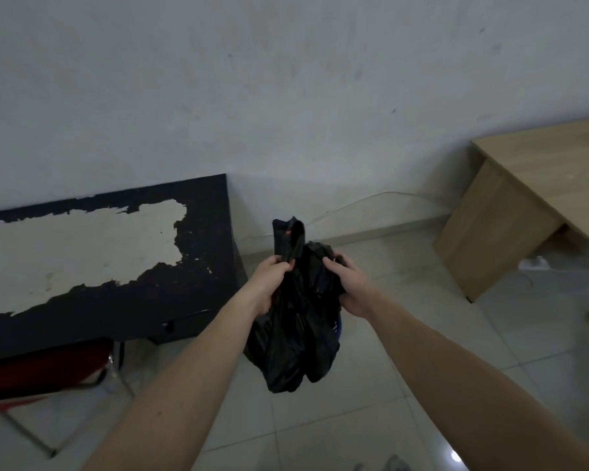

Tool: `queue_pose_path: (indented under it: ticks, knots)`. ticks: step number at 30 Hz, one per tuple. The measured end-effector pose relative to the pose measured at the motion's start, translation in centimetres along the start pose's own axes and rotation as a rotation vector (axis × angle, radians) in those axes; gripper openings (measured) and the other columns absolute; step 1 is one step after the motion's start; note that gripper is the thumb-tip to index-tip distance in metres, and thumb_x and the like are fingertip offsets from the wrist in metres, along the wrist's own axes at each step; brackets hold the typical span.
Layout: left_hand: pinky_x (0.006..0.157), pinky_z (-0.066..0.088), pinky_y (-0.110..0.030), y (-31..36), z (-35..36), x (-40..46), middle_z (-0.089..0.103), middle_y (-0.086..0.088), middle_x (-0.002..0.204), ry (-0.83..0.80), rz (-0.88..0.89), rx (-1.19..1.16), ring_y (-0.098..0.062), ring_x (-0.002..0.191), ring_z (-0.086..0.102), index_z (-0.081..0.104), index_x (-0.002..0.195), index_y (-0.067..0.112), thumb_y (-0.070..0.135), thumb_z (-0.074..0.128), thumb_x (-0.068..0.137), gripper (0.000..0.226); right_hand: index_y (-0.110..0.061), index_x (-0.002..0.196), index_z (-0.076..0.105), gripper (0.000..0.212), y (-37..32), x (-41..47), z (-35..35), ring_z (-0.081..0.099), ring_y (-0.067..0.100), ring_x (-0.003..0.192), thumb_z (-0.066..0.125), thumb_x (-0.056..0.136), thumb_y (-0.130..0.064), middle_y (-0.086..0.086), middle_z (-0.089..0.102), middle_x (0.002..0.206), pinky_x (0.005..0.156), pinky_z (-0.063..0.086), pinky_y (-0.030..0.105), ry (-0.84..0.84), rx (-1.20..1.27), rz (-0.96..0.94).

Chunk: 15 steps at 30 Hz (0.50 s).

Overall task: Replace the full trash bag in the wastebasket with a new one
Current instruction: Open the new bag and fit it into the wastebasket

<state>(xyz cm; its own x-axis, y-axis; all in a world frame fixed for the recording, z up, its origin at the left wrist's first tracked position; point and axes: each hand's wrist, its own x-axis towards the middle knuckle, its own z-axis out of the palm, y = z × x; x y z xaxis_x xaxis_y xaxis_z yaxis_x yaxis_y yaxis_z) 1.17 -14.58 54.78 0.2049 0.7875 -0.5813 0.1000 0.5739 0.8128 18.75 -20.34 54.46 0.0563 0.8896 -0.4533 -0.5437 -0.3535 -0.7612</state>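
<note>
From the head view, the left hand [271, 278] grips the bunched upper flap of a crumpled black plastic trash bag [295, 329], and the right hand [349, 283] has its fingers curled into the bag's far side, holding it up above the tiled floor [320, 430], right of the peeling black desk [116, 266]. A sliver of blue just beneath the bag [338, 326] may be the wastebasket. I judge the swap midway, though whether this bag is the full one or the new one is hard to tell.

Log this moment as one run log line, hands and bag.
left hand: grips black trash bag top | right hand: grips bag edge | bag: held up above tiled floor
</note>
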Motion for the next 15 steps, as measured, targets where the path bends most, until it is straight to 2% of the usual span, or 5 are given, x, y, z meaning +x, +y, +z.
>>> queue_pose_path:
  ticks: [3, 6, 10, 12, 15]
  knots:
    - [0.064, 0.06, -0.032, -0.8, 2.4, 1.6, 0.077, -0.005, 0.097, 0.047, -0.006, -0.017, -0.021, 0.084, 0.076, 0.065, 0.112, 0.017, 0.036, 0.077, 0.086, 0.034, -0.009, 0.12, 0.063, 0.023, -0.4, 1.9, -1.2, 0.071, 0.026, 0.101, 0.061, 0.098, -0.014, 0.015, 0.071, 0.115, 0.082, 0.059, 0.037, -0.093, -0.05, 0.054]
    - [0.073, 0.06, -0.035, -1.9, 3.0, 4.2, 0.074, -0.004, 0.104, 0.12, 0.035, 0.007, -0.022, 0.09, 0.073, 0.063, 0.118, 0.02, 0.021, 0.075, 0.087, 0.033, -0.015, 0.131, 0.056, 0.033, 0.0, 4.8, -2.2, 0.064, 0.027, 0.115, 0.055, 0.098, -0.015, 0.014, 0.066, 0.125, 0.098, 0.052, 0.041, -0.127, -0.015, 0.095]
    - [0.08, 0.059, -0.036, -4.8, 2.7, 9.9, 0.074, 0.0, 0.103, 0.167, 0.102, 0.02, -0.019, 0.093, 0.072, 0.064, 0.12, 0.025, 0.013, 0.072, 0.086, 0.037, -0.021, 0.128, 0.043, 0.044, 3.8, 10.6, -5.3, 0.058, 0.031, 0.111, 0.046, 0.093, 0.005, 0.023, 0.056, 0.13, 0.095, 0.049, 0.047, -0.093, -0.167, -0.039]
    - [0.074, 0.058, -0.032, -6.8, 2.7, 13.3, 0.073, 0.006, 0.102, 0.147, 0.15, 0.049, -0.015, 0.093, 0.071, 0.063, 0.112, 0.034, 0.017, 0.072, 0.085, 0.033, -0.022, 0.122, 0.047, 0.042, 6.5, 13.8, -7.3, 0.061, 0.032, 0.107, 0.049, 0.092, 0.008, 0.022, 0.059, 0.124, 0.093, 0.052, 0.051, -0.063, -0.265, -0.116]
    - [0.074, 0.055, -0.03, -10.8, 2.8, 18.6, 0.069, 0.008, 0.105, 0.121, 0.193, 0.12, -0.013, 0.094, 0.068, 0.056, 0.099, 0.045, 0.027, 0.07, 0.086, 0.026, -0.021, 0.116, 0.054, 0.035, 11.3, 18.6, -11.1, 0.066, 0.031, 0.102, 0.055, 0.093, 0.005, 0.014, 0.066, 0.111, 0.086, 0.058, 0.045, 0.038, -0.35, -0.193]
